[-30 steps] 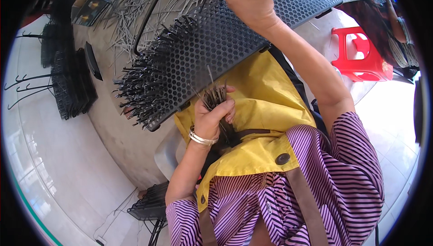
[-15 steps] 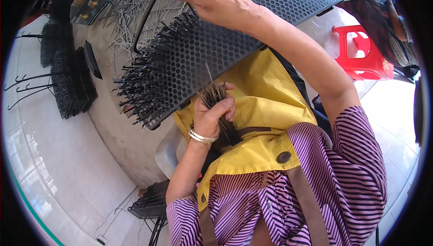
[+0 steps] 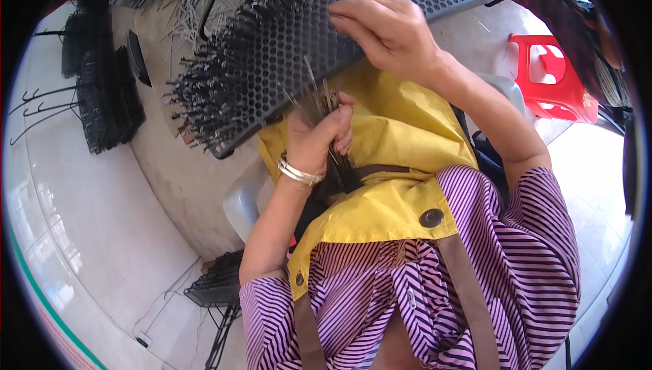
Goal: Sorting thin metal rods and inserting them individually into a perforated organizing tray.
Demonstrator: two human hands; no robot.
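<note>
A bundle of thin, straight metal strips [image 3: 319,104] is gripped in my left hand [image 3: 319,136], its upper ends fanning out unevenly above the fist. Just beyond lies a dark board with rows of round holes [image 3: 272,78]. Many dark strips [image 3: 210,91] stand upright, packed close together, along the board's left part. My right hand [image 3: 394,34] hovers over the board's near edge, right of the bundle. Its thumb and forefinger are drawn together, and nothing shows between them.
Loose grey strips [image 3: 193,3] lie scattered on the floor behind the board. A black curved rod [image 3: 216,3] rises near its far left side. Black racks with hooks [image 3: 102,105] stand left. A red stool [image 3: 553,78] is at right. A yellow apron [image 3: 387,132] covers my lap.
My right hand has come back from the far left part of the board toward me and to the right. My left hand keeps its bundle in nearly the same place.
</note>
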